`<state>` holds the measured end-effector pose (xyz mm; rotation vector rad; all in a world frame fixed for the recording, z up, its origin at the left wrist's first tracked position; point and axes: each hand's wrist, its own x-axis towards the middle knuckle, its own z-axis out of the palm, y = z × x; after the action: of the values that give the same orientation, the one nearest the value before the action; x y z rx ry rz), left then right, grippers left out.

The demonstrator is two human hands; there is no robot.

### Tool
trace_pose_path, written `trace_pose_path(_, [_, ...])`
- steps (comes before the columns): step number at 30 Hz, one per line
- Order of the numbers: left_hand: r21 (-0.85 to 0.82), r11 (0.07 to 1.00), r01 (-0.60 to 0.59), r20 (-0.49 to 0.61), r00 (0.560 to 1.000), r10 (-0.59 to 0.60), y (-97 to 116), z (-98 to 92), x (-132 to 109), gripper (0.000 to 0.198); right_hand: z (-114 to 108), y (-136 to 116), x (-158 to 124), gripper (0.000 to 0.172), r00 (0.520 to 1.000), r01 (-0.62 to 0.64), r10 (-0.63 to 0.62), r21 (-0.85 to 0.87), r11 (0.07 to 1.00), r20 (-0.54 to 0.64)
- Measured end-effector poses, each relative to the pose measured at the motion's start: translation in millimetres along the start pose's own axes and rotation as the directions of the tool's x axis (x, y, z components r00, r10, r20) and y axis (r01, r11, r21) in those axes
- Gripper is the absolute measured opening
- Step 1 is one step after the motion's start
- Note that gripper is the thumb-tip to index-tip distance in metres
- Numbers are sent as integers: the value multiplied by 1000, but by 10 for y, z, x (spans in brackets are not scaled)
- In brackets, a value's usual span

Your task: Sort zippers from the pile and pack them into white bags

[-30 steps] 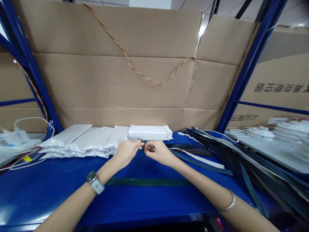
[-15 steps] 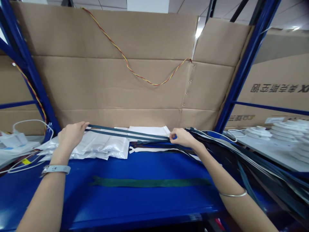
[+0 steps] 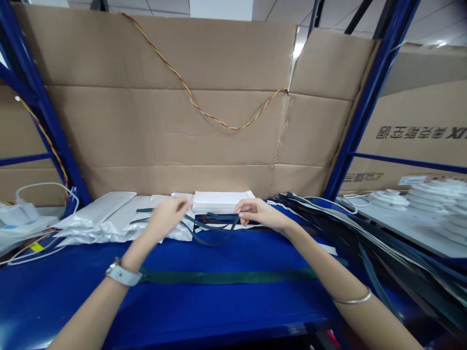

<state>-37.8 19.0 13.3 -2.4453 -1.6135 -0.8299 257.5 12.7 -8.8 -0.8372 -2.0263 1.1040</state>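
Observation:
A dark teal zipper (image 3: 215, 241) hangs slack in a loop between my two hands. My left hand (image 3: 171, 214) is closed on it, slightly blurred, and two ends of the strip stick out to its left. At the other side my right hand (image 3: 255, 214) pinches the zipper between thumb and fingers. Below, a green zipper (image 3: 226, 277) lies stretched flat across the blue shelf (image 3: 219, 311). White and dark strips (image 3: 255, 226) lie behind the loop, partly hidden by it and by my right hand.
White plastic packets (image 3: 105, 214) are piled at the back left, beside a white stack (image 3: 222, 199). A bundle of long zippers (image 3: 365, 233) runs down the right side. Cardboard (image 3: 164, 126) closes the back between blue posts (image 3: 368, 107). White cables (image 3: 47, 248) lie at left.
My left hand has moved right, toward my right hand, and the taut teal zipper has gone slack into a loop. My right hand has shifted slightly left.

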Motion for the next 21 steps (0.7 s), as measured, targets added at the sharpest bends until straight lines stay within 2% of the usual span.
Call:
trace_pose_path(1, [-163, 984, -73, 110, 990, 92, 150, 115, -32, 40, 51, -3, 13, 21, 1000, 15, -15, -3, 1000, 15])
trace_pose_path(2, [-317, 944, -92, 205, 965, 163, 279, 224, -72, 41, 99, -6, 24, 21, 999, 26, -25, -4, 1000, 31])
trace_pose_path(4, [-513, 858, -32, 316, 922, 222, 458, 399, -157, 42, 182, -17, 38, 21, 998, 36, -37, 14, 999, 51])
trace_pose_path(6, [-604, 797, 22, 345, 908, 236, 534, 502, -221, 40, 240, -39, 42, 22, 997, 53, -55, 40, 998, 52])
trace_pose_path(8, [-640, 768, 23, 316, 919, 236, 538, 540, -253, 38, 274, -68, 36, 22, 995, 82, -85, 46, 996, 57])
trace_pose_path(13, [-625, 780, 0, 276, 936, 220, 522, 534, -263, 33, 338, -111, 24, 21, 985, 143, -143, 12, 990, 91])
trace_pose_path(15, [-561, 823, -88, 222, 942, 253, 549, 526, -256, 31, 387, -114, 35, 25, 988, 138, -135, -29, 990, 75])
trace_pose_path(18, [-389, 874, -291, 91, 932, 351, 544, 491, -211, 29, 408, -150, 51, 36, 992, 123, -121, -68, 990, 38])
trace_pose_path(20, [-256, 893, -371, 62, 915, 398, 439, 433, -163, 26, 288, -222, 16, 39, 990, 128, -131, -74, 989, -43])
trace_pose_path(21, [-188, 906, -379, 69, 915, 397, 349, 389, -138, 25, 172, -274, -29, 39, 979, 142, -151, -72, 987, -139])
